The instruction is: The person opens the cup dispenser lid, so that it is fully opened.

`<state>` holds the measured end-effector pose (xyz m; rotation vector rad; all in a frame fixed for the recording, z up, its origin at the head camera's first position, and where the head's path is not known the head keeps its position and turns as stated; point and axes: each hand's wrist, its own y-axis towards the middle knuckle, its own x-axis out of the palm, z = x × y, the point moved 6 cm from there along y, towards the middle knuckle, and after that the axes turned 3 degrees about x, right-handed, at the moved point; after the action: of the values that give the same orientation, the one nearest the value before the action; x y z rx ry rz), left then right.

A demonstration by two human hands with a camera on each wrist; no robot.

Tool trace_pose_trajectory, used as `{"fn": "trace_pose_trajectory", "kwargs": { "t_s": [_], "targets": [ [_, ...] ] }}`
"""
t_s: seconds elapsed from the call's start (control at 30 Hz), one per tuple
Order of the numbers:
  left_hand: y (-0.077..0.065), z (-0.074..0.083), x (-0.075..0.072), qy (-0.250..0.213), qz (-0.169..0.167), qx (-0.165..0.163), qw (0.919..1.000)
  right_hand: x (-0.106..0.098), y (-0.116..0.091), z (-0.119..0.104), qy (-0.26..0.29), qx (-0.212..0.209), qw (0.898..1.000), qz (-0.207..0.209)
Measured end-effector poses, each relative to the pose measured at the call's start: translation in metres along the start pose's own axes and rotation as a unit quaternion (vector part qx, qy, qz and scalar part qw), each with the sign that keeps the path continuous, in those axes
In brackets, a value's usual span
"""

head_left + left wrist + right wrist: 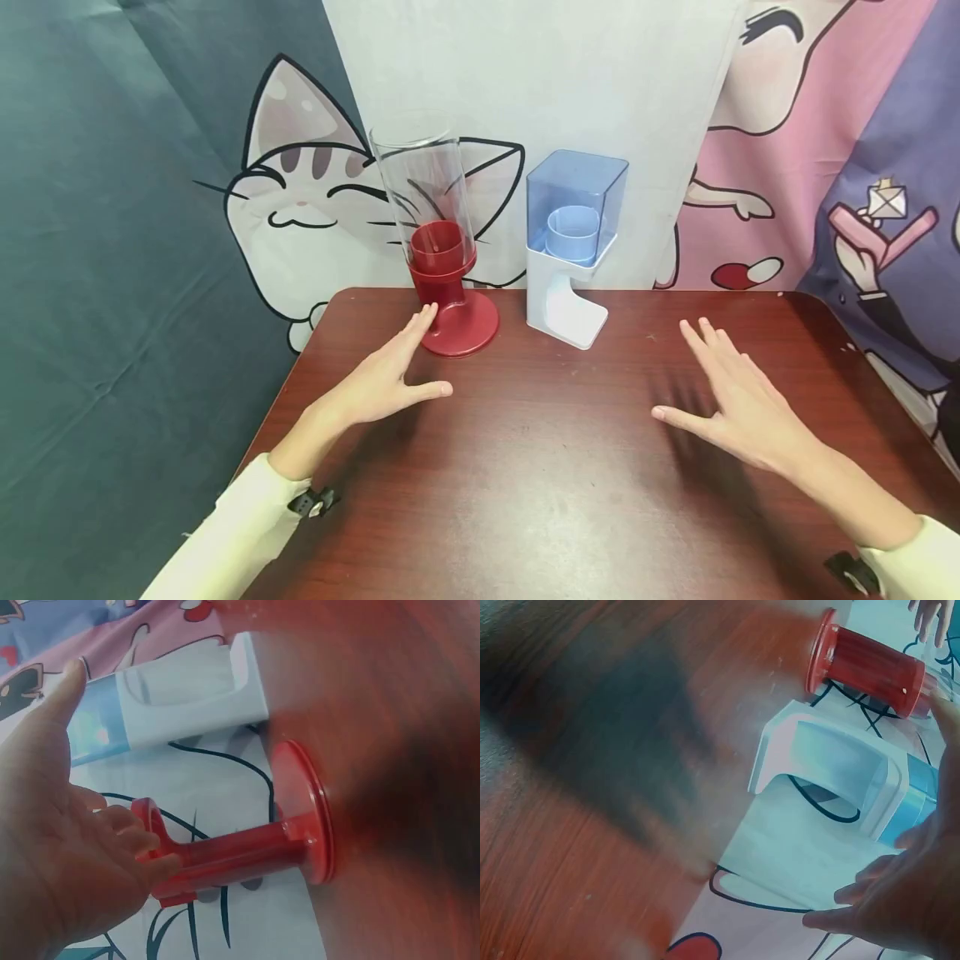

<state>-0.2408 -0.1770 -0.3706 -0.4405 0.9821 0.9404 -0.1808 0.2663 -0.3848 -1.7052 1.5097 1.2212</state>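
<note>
At the back of the table stands a red stand (pixel 463 325) with a clear, open-topped tube (pixel 420 179), like a cup dispenser. Beside it on the right is a white holder (pixel 555 304) with a translucent blue square box (pixel 576 192) on top and a round collar inside. My left hand (pixel 378 383) hovers over the table's left part, fingers straight, thumb spread; in the head view its fingertips overlap the red base's edge. My right hand (pixel 738 404) hovers palm down over the right part, fingers extended, right of the white holder. Both hands hold nothing.
The dark red-brown wooden table (pixel 517 483) has rounded back corners. Behind it hangs a cloth backdrop (pixel 300 200) with cartoon figures, close to both stands. A plain dark green-grey cloth (pixel 127 250) hangs on the left. Both wrists wear black straps (pixel 311 502).
</note>
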Motion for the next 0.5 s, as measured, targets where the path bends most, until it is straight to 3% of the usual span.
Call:
{"fn": "trace_pose_trajectory", "kwargs": {
  "t_s": [0.27,0.5],
  "targets": [
    [0.022,0.010,-0.006,-0.105,0.016,0.008,0.9944,-0.011,0.013,-0.001,0.102,0.035,0.994,0.002],
    [0.045,0.018,-0.008,-0.214,0.035,0.045,0.9752,-0.015,0.031,0.002,0.138,0.052,0.989,0.016]
  ]
}}
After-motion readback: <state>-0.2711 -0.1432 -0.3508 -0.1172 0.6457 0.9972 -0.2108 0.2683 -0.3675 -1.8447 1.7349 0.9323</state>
